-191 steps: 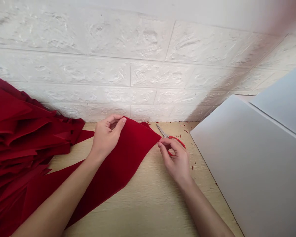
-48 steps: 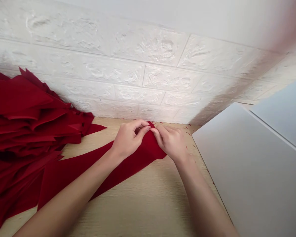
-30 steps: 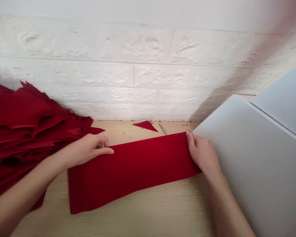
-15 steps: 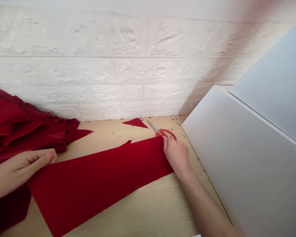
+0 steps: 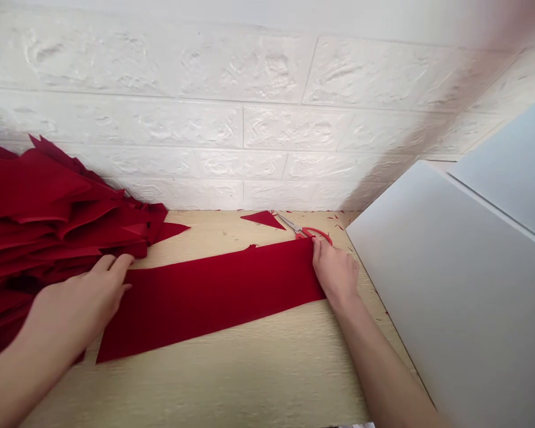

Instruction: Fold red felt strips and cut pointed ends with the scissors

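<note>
A long strip of red fabric [image 5: 218, 297] lies across the table, slanting slightly up toward the right. My right hand [image 5: 336, 270] grips its upper right corner, fingers closed on the edge. Over the strip's left end is my left hand [image 5: 87, 297], thumb and fingers apart, the fingertips near the upper edge. Scissors [image 5: 301, 229] with red handles rest just behind the strip's right end, partly covered by it. Beside their blades is a small red fabric triangle [image 5: 265, 219].
A large heap of red fabric pieces [image 5: 62, 208] fills the left side, against the white brick-patterned wall [image 5: 249, 128]. A white panel [image 5: 450, 285] stands along the right. Small red scraps are scattered on the pale wooden table [image 5: 232, 380] near the wall.
My left hand has loosened from the strip's left corner, its fingers now spread. The strip's left end has come down flatter on the table. My right hand keeps its hold; the view has shifted left.
</note>
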Available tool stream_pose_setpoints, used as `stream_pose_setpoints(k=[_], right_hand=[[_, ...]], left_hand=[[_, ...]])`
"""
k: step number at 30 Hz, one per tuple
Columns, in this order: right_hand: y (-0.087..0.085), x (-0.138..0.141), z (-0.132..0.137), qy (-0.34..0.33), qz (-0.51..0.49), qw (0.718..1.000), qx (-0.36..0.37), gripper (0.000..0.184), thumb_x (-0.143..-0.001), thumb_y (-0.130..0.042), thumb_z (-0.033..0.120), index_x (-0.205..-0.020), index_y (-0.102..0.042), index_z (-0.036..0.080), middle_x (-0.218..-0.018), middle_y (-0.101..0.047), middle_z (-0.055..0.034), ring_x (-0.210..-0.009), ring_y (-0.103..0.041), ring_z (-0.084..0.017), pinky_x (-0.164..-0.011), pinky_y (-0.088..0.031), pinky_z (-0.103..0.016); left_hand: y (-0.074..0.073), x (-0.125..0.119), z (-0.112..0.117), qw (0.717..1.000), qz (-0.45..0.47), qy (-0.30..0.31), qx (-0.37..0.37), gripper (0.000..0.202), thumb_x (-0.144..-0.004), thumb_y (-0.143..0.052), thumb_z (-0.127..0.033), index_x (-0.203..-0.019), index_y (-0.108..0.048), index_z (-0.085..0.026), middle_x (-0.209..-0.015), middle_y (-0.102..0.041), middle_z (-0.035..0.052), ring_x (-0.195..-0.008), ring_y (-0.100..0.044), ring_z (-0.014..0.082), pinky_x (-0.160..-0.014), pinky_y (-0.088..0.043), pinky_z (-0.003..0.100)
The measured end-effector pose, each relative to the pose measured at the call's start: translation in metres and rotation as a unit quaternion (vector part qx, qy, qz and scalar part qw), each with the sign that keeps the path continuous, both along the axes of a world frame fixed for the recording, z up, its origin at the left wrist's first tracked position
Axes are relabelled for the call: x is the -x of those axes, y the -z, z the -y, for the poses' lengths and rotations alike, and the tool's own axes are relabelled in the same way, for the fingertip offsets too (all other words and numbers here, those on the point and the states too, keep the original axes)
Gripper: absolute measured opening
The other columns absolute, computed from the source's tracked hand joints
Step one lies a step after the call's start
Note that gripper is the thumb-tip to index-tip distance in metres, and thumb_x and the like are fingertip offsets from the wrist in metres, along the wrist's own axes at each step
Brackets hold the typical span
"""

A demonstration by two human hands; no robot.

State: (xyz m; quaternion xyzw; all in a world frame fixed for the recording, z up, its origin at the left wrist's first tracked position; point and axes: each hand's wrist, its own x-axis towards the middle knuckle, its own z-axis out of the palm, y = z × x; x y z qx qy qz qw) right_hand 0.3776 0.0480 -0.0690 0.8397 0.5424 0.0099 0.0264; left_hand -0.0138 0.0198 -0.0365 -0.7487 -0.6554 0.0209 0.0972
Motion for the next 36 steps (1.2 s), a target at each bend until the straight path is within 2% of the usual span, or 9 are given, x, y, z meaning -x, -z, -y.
stream_pose_setpoints(k=[2,4,6,10,14,18,24,27,36], right_hand=[[-0.001,-0.001,0.003,0.002,0.002,1.000,-0.011,0.052,-0.107,-0.027,0.040,-0.117,-0.074,0.019,-0.090,-0.077,-0.0152,-0.079,-0.074,-0.028,-0.067,-0.049,-0.033],[0.000,-0.001,0.006,0.007,0.010,1.000,-0.023,0.053,-0.107,-0.028,0.040,-0.113,-0.076,0.019,-0.087,-0.077,-0.0158,-0.077,-0.073,-0.028,-0.065,-0.047,-0.033],[0.001,0.000,0.008,0.005,0.023,0.999,-0.033,0.052,-0.107,-0.028,0.040,-0.112,-0.076,0.018,-0.084,-0.076,-0.0158,-0.075,-0.073,-0.028,-0.063,-0.045,-0.032],[0.005,0.003,0.007,-0.024,0.034,0.998,-0.039,0.049,-0.107,-0.030,0.039,-0.112,-0.074,0.018,-0.084,-0.077,-0.0129,-0.070,-0.072,-0.025,-0.062,-0.044,-0.030],[0.007,-0.001,0.005,-0.011,0.031,0.999,-0.029,0.050,-0.107,-0.030,0.041,-0.116,-0.073,0.019,-0.083,-0.077,-0.0135,-0.071,-0.072,-0.026,-0.061,-0.045,-0.031],[0.009,-0.007,0.004,-0.010,0.005,1.000,-0.019,0.053,-0.107,-0.025,0.042,-0.119,-0.072,0.021,-0.087,-0.077,-0.0134,-0.075,-0.073,-0.027,-0.067,-0.048,-0.034],[0.011,-0.010,0.005,-0.011,-0.018,1.000,-0.010,0.056,-0.107,-0.021,0.042,-0.122,-0.070,0.019,-0.088,-0.076,-0.0142,-0.078,-0.073,-0.029,-0.071,-0.050,-0.035],[0.011,-0.009,0.005,-0.008,-0.022,1.000,-0.004,0.055,-0.107,-0.022,0.042,-0.125,-0.069,0.020,-0.091,-0.077,-0.0139,-0.080,-0.073,-0.029,-0.073,-0.050,-0.036],[0.006,-0.004,0.005,0.001,-0.016,1.000,-0.007,0.054,-0.107,-0.024,0.041,-0.130,-0.069,0.020,-0.088,-0.076,-0.0146,-0.077,-0.073,-0.028,-0.070,-0.050,-0.035]], left_hand=[[-0.003,-0.030,0.005,0.996,-0.086,0.032,-0.019,0.044,-0.100,-0.025,-0.025,-0.114,-0.065,-0.013,-0.106,-0.067,0.0151,-0.072,-0.067,0.0273,-0.047,-0.041,0.033],[0.005,-0.063,0.010,0.993,-0.073,0.089,-0.042,0.040,-0.100,-0.031,-0.020,-0.114,-0.067,-0.013,-0.115,-0.068,0.0166,-0.089,-0.069,0.0291,-0.063,-0.053,0.037],[0.019,-0.095,0.011,0.984,-0.014,0.175,-0.038,0.037,-0.100,-0.038,-0.023,-0.121,-0.067,-0.013,-0.127,-0.067,0.0177,-0.109,-0.067,0.0311,-0.085,-0.057,0.042],[0.051,-0.147,0.007,0.953,0.083,0.290,-0.018,0.059,-0.100,-0.042,-0.052,-0.144,-0.053,-0.014,-0.154,-0.048,0.0194,-0.145,-0.043,0.0360,-0.115,-0.042,0.052],[0.069,-0.167,0.003,0.950,0.121,0.286,0.033,0.073,-0.100,-0.033,-0.062,-0.155,-0.038,-0.015,-0.163,-0.034,0.0167,-0.153,-0.030,0.0352,-0.122,-0.032,0.057],[0.078,-0.139,0.006,0.963,0.126,0.233,0.038,0.075,-0.100,-0.032,-0.058,-0.158,-0.029,-0.010,-0.165,-0.030,0.0139,-0.155,-0.026,0.0313,-0.124,-0.031,0.054],[0.084,-0.036,0.010,0.988,0.113,0.105,0.017,0.075,-0.099,-0.026,-0.057,-0.158,-0.028,-0.011,-0.166,-0.028,0.0156,-0.154,-0.026,0.0317,-0.124,-0.029,0.056],[0.086,-0.001,0.013,0.992,0.115,0.037,0.021,0.079,-0.097,-0.021,-0.059,-0.158,-0.028,-0.009,-0.166,-0.028,0.0175,-0.155,-0.025,0.0339,-0.124,-0.026,0.056],[0.086,0.003,0.013,0.991,0.131,-0.017,0.036,0.087,-0.093,-0.025,-0.062,-0.158,-0.026,-0.005,-0.164,-0.030,0.0224,-0.154,-0.026,0.0368,-0.124,-0.028,0.055]])
